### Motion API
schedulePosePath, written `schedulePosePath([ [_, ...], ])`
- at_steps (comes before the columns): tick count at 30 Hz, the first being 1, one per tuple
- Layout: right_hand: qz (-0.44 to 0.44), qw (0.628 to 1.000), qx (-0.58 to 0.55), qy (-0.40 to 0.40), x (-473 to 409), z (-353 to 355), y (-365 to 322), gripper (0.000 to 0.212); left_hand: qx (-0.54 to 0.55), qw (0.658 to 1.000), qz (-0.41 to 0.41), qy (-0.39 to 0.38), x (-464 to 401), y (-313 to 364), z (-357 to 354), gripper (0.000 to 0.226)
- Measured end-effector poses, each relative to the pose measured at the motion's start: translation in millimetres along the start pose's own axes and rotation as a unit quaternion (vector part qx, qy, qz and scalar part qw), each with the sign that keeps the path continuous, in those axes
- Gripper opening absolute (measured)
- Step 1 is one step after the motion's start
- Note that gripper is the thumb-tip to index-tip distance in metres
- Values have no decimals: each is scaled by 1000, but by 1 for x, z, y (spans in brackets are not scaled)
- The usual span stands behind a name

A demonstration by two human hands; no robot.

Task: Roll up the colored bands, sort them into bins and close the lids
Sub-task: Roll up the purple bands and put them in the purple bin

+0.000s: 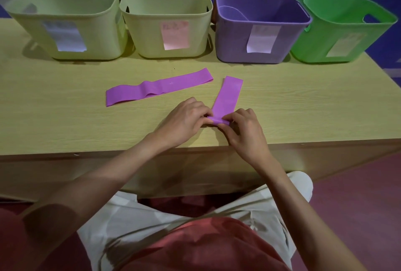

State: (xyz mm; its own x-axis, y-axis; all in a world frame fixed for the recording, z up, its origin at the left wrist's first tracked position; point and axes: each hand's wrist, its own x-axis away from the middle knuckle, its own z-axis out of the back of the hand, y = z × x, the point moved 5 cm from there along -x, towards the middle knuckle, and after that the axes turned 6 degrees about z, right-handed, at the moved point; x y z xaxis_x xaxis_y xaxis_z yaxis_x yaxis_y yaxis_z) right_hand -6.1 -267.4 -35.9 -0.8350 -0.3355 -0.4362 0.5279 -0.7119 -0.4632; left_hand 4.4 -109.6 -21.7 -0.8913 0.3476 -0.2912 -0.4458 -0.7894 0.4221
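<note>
Rolling the near end of a purple band, both hands work close to the table's front edge. The left hand and the right hand face each other, knuckles up, wrists low over the wooden table. Their fingertips are closed on the small roll already formed between them, one hand pinching each end. The forearms come in from 7 and 5 o'clock.

The band looks thin, soft and light, probably a little elastic, so the roll may spring open if the pinch relaxes. I judge that the best hold is at both ends of the roll, with thumbs pressing it forward to keep the turns tight and even. The free part of the band lies flat and runs away toward 1 o'clock.

At about 10 o'clock from the hands, well apart, a second purple band lies flat and unrolled, slightly wavy in its middle.

Farther, four open bins stand in a row: two pale green bins at 10 and 12 o'clock, a purple bin at 1 o'clock, and a bright green bin at 2 o'clock. Something pale purple rests inside the purple bin; I cannot tell what.
</note>
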Motion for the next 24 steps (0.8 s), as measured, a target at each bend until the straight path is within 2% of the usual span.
schedulePosePath([
  [9, -41, 998, -37, 36, 5, -5, 1, 19, -4, 999, 17, 27, 2, 0, -3, 18],
  [12, -37, 996, -60, 52, 6, -5, -1, 13, -7, 999, 16, 30, 1, -1, -2, 16],
  [19, -36, 998, -25, 47, 7, -6, 8, 14, 24, 998, 52, 36, -4, -4, -12, 19],
  [24, -42, 998, -21, 49, 5, -7, 10, 12, 19, 998, 11, 62, 0, 2, -7, 14],
])
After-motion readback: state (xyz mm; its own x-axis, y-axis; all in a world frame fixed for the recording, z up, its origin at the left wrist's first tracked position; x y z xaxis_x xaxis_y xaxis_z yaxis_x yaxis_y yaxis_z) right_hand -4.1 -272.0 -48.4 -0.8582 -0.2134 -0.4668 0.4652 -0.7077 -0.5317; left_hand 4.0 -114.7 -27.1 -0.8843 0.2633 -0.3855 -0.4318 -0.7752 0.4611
